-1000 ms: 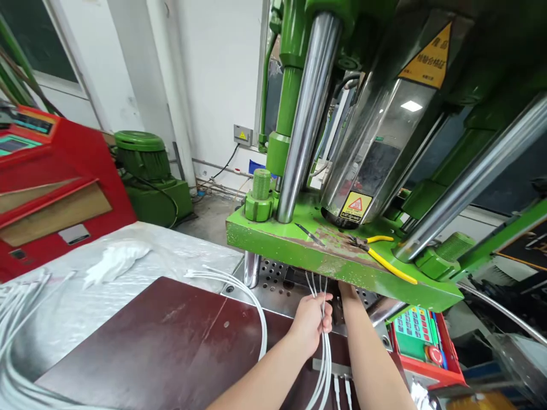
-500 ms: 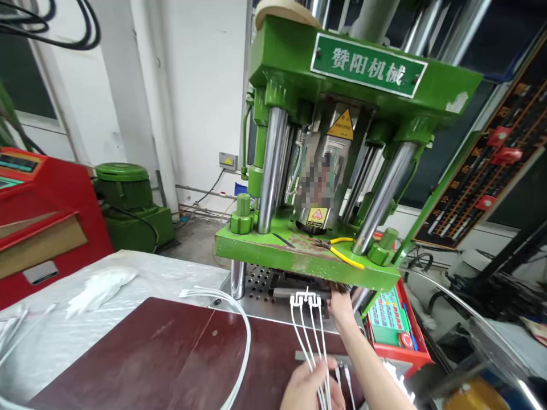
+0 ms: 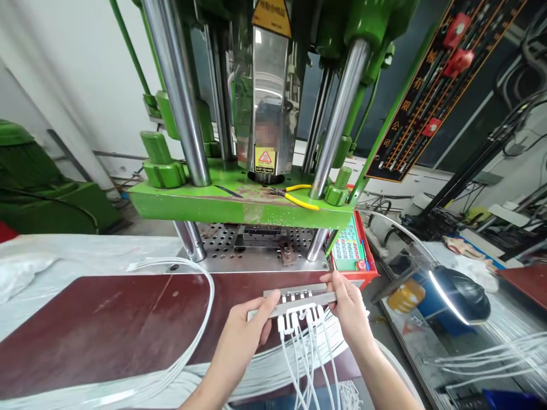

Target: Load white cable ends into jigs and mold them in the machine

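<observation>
Between my two hands, in front of the press, is a slotted metal bar fixture [image 3: 276, 310] made of two parallel grey bars. My left hand [image 3: 250, 327] grips its left end, thumb on top. The right end is pinched by the fingers of my right hand [image 3: 348, 307]. Small white pieces sit in the gap between the bars. White connectors [image 3: 294, 322] line the front bar's near edge, and several white cables [image 3: 314, 359] hang from them. Beyond, the press bed [image 3: 217, 242] carries a dark metal mould block [image 3: 260, 238] under the green plate.
The green press plate [image 3: 205, 208] bears yellow-handled pliers [image 3: 301, 200]. A red control box [image 3: 367, 245] stands right of the bed. Looped white cables [image 3: 209, 290] lie on the brown board [image 3: 106, 319], with more bundled cables under my hands. A lamp [image 3: 461, 296] is at right.
My right hand has come out from under the press plate. My left hand has gone from the white cables to the bar fixture, which both hands now hold. The view has shifted closer and rightward.
</observation>
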`<act>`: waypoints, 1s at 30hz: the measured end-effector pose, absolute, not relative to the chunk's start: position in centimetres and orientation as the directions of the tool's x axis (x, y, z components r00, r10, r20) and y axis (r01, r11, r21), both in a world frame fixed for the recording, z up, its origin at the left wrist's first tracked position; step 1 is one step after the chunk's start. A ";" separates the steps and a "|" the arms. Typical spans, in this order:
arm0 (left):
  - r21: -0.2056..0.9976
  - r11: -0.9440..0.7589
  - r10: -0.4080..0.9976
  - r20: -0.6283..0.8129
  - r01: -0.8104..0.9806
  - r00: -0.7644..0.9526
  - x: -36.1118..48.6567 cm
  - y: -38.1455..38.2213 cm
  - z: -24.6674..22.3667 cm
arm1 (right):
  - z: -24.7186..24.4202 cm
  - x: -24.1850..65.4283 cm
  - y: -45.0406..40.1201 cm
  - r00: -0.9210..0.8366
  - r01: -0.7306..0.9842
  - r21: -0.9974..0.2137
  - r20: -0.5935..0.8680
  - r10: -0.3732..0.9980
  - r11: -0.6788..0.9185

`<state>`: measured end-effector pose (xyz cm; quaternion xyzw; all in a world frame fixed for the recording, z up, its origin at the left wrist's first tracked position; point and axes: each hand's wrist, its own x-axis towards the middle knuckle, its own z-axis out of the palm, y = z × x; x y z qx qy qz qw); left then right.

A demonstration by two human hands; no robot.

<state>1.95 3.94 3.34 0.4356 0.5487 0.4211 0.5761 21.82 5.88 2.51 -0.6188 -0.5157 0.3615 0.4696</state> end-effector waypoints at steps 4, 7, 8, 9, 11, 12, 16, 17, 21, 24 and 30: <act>0.984 0.168 0.986 -0.167 0.064 -0.020 2.0 3.8 3.3 | 5.2 22.4 4.2 0.031 0.556 -0.795 0.309 0.951 0.240; 0.987 0.150 0.988 -0.148 0.065 -0.032 1.9 4.1 3.4 | 7.0 22.7 2.5 -0.264 0.705 -0.536 0.409 0.874 0.464; 0.986 0.150 0.989 -0.148 0.073 -0.028 1.9 4.2 3.4 | 7.4 22.7 2.0 -0.344 0.732 -0.456 0.392 0.853 0.505; 0.986 0.143 0.990 -0.141 0.088 -0.027 1.9 4.2 3.5 | 7.5 22.7 1.6 -0.398 0.757 -0.382 0.374 0.838 0.530; 0.985 0.114 0.993 -0.111 0.130 -0.030 1.9 4.2 3.8 | 7.5 22.5 1.2 -0.436 0.801 -0.258 0.366 0.822 0.540; 0.984 0.097 0.995 -0.093 0.148 -0.033 2.0 4.1 3.9 | 7.3 22.4 1.1 -0.436 0.818 -0.212 0.376 0.817 0.534; 0.982 0.067 0.998 -0.064 0.177 -0.023 2.2 3.8 4.4 | 6.8 21.9 1.2 -0.433 0.843 -0.112 0.437 0.788 0.526; 0.981 0.070 0.997 -0.067 0.180 -0.023 2.2 3.8 4.4 | 6.8 21.8 1.3 -0.434 0.845 -0.096 0.451 0.780 0.526; 0.978 0.081 0.997 -0.078 0.190 -0.023 2.2 3.6 4.5 | 6.8 21.6 1.4 -0.469 0.830 -0.037 0.494 0.732 0.556; 0.979 0.078 0.997 -0.076 0.188 -0.018 2.1 3.6 4.3 | 6.8 21.6 1.5 -0.501 0.809 -0.001 0.523 0.690 0.588; 0.976 0.081 0.997 -0.081 0.200 -0.008 2.2 3.5 4.1 | 7.1 22.6 1.9 -0.495 0.784 -0.114 0.480 0.724 0.611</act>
